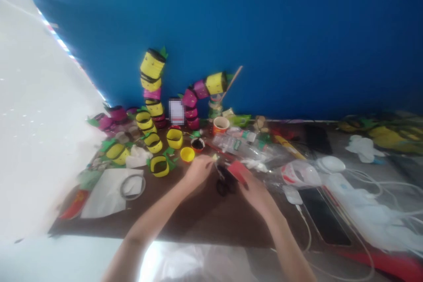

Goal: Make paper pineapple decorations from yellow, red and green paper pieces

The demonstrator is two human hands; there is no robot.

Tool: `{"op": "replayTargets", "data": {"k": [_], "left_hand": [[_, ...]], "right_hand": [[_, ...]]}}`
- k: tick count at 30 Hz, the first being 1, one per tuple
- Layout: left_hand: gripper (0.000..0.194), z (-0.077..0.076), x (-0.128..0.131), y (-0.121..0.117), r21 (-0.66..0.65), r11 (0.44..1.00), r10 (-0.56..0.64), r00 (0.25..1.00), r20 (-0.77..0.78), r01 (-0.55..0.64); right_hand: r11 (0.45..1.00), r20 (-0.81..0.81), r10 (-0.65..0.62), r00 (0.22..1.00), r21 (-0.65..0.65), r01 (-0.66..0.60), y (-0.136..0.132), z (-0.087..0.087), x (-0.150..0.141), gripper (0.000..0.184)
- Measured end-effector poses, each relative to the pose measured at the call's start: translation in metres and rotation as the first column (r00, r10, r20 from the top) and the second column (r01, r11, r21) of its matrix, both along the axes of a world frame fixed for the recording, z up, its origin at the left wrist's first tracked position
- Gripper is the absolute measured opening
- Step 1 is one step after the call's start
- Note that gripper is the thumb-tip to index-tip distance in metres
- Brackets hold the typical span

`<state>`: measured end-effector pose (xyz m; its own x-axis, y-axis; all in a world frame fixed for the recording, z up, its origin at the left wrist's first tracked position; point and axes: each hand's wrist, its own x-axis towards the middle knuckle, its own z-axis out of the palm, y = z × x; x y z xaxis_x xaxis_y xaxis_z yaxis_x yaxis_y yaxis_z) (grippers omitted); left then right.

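Note:
My left hand point(199, 170) is closed in a pinch over the dark table, with a small pale piece point(215, 157) at its fingertips, too blurred to name. My right hand point(254, 188) grips a flat red piece point(237, 172) between thumb and fingers. Between the two hands, dark-handled scissors point(222, 183) lie on the table. Just beyond the left hand are a small yellow cup point(187, 154) and a small cup with dark contents point(198, 144). Yellow cut cup-like pieces point(160, 166) with green bits stand to its left.
Stacked yellow and magenta segments point(152, 70) rise by the blue wall. A paper cup point(220, 125) and plastic bottles point(236, 145) fill the back. At right are a phone point(325, 216), a power strip point(358, 211) and cables. White paper point(102, 194) and a tape roll point(142, 191) lie left.

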<state>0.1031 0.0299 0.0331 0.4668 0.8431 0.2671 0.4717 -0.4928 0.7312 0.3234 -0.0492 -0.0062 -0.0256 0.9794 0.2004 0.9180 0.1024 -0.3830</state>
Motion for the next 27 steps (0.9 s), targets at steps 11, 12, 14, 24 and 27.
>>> {"op": "replayTargets", "data": {"k": [11, 12, 14, 24, 27], "left_hand": [[0.016, 0.029, 0.032, 0.054, -0.111, 0.993, -0.009, 0.965, 0.263, 0.039], [0.018, 0.028, 0.034, 0.057, -0.112, 0.994, 0.014, 0.958, 0.287, 0.019], [0.021, 0.027, 0.042, 0.066, -0.105, 0.994, 0.040, 0.948, 0.317, -0.007], [0.017, 0.056, 0.099, 0.119, 0.095, 0.982, -0.174, 0.980, 0.094, 0.165], [0.024, 0.060, 0.095, 0.120, 0.132, 0.964, -0.233, 0.972, 0.002, 0.231]], "right_hand": [[0.989, -0.083, -0.062, 0.995, 0.128, 0.072, -0.018, 0.015, 0.005, 0.032], [0.986, -0.106, -0.096, 0.990, 0.129, 0.109, -0.020, 0.015, 0.005, 0.031], [0.971, -0.205, -0.183, 0.962, 0.119, 0.210, -0.022, 0.017, 0.006, 0.030], [0.896, -0.715, -0.313, 0.626, -0.004, 0.444, -0.023, 0.043, -0.013, 0.041], [0.899, -0.810, -0.275, 0.517, -0.026, 0.437, -0.018, 0.045, -0.015, 0.039]]}}
